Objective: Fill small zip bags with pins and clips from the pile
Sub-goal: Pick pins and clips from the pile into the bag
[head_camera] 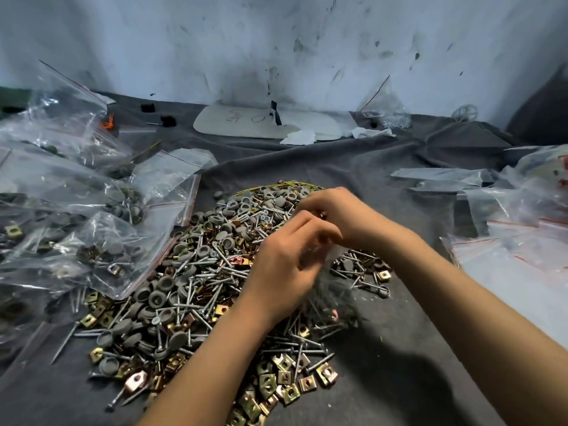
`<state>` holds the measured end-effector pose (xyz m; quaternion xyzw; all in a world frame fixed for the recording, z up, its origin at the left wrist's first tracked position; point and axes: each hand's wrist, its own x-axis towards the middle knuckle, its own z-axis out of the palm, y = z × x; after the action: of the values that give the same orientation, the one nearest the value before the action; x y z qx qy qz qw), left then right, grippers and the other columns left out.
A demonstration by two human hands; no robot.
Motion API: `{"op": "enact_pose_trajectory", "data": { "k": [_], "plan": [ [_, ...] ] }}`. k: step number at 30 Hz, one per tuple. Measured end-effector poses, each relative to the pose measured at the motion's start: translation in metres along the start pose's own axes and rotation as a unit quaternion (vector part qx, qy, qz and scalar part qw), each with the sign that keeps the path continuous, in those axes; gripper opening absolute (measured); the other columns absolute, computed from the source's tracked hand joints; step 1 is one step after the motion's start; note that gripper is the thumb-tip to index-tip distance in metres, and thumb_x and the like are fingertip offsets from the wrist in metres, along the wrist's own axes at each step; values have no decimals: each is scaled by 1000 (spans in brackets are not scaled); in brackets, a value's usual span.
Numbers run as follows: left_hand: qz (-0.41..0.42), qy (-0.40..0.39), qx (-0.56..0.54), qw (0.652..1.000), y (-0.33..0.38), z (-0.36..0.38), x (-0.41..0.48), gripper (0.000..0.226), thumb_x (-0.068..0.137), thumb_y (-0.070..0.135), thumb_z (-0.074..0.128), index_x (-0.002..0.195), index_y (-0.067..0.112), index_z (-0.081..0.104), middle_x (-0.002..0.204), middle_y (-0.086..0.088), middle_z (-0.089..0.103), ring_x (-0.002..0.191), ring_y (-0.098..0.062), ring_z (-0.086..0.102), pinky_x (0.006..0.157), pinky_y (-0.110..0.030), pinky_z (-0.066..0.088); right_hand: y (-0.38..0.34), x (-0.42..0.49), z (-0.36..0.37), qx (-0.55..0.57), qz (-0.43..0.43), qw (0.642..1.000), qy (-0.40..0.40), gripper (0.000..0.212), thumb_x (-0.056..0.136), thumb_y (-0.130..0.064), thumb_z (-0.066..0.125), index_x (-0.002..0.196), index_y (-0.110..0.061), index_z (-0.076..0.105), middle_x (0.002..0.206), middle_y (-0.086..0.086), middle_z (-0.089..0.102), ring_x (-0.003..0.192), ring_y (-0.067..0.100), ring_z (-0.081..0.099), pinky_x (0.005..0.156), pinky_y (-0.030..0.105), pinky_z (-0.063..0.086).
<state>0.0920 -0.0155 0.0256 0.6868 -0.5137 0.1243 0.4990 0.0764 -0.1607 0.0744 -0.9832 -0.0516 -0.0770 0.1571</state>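
The small zip bag (333, 295) is hanging right under my hands, just over the near-right side of the pile (196, 272). It's pretty blurry, but you can make out dark bits sitting in the bottom of it. My left hand (285, 265) has its fingers curled around the top of the bag. My right hand (333, 212) is right behind it, almost touching, with the fingertips bunched together. Honestly I can't tell if it's pinching anything, too much blur there.

The pile itself is a mess of long silver screws, round grey caps (159, 298) and squarish brass clips (285, 379), with most of the clips spilled along the near edge. It all sits on a wrinkled grey cloth (399, 379) covering the tabletop.

On my left there's a heap of filled bags (101, 250), a few overlapping the edge of the pile. On my right is a stack of flat empty bags (522, 256) with red zip lines. Back by the scuffed white wall (276, 41) lie a white board (246, 121) with some writing on it and a crumpled tissue (299, 137).
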Motion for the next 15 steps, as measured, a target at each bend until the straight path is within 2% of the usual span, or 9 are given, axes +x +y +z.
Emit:
{"op": "enact_pose_trajectory", "data": {
  "k": [1,3,5,8,11,13,15],
  "plan": [
    [6,14,20,1000,-1,-2,0,21,78,-10,69,97,2,68,96,0,58,84,-6,55,78,-15,48,-2,6,2,-28,-11,999,-30,14,75,-8,65,87,-9,70,82,3,67,76,17,57,68,30,43],
    [4,21,57,998,-5,-7,1,21,78,-9,71,97,0,68,96,3,54,85,-3,51,80,-4,38,1,13,7,-49,-21,997,-50,9,76,-9,64,85,-10,68,82,3,66,75,16,54,66,30,39],
    [-1,11,79,997,-8,-10,3,19,80,-5,72,98,0,69,96,2,55,86,-6,52,82,-1,36,3,15,11,-46,-39,997,-40,5,78,-9,64,83,-9,66,80,2,61,73,14,49,63,27,32],
    [-10,4,81,997,-9,-12,3,14,82,-1,72,96,-1,70,91,-1,57,83,-2,49,81,0,34,5,11,16,-14,-55,998,-15,4,79,-10,67,80,-8,63,80,1,52,75,16,47,65,29,32],
    [-22,-7,81,996,-9,-13,4,7,85,2,69,91,-1,68,87,1,53,77,-5,48,76,0,34,9,1,15,31,-9,999,32,14,79,-6,69,77,-14,58,72,-9,49,72,13,47,65,26,33],
    [-26,-11,84,996,-9,-13,3,4,89,4,65,88,0,65,85,1,51,73,-8,47,71,-5,35,11,-7,8,100,31,992,65,12,80,-2,69,83,-9,60,74,-5,58,72,14,53,66,32,43],
    [-27,-5,83,996,-9,-11,3,12,94,10,58,86,2,60,81,2,50,66,-8,44,62,-15,35,7,-17,-5,224,63,967,103,14,83,0,68,93,-7,61,79,4,63,74,14,59,73,31,49]
  ]
}}
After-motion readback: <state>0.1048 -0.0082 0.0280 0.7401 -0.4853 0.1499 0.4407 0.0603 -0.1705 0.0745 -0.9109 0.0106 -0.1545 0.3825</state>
